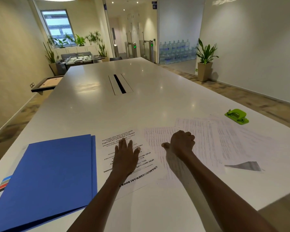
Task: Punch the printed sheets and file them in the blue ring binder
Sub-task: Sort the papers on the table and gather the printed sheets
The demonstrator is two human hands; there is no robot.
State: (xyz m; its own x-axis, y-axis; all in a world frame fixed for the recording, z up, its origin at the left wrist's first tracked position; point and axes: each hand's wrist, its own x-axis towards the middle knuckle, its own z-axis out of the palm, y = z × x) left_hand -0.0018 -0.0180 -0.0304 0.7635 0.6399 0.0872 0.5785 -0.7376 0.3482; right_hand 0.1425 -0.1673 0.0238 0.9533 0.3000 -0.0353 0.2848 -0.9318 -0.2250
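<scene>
The left hand [126,152] presses flat on a printed sheet [141,166] right of the blue binder [47,178], steadying it; the right hand [182,143], fingers curled, gathers papers [208,139] beside it.

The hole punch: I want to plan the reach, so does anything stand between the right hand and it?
Nothing upright blocks the way. Between the right hand and the green hole punch lie only loose printed sheets, flat on the white table. The hand would pass over them.
</scene>
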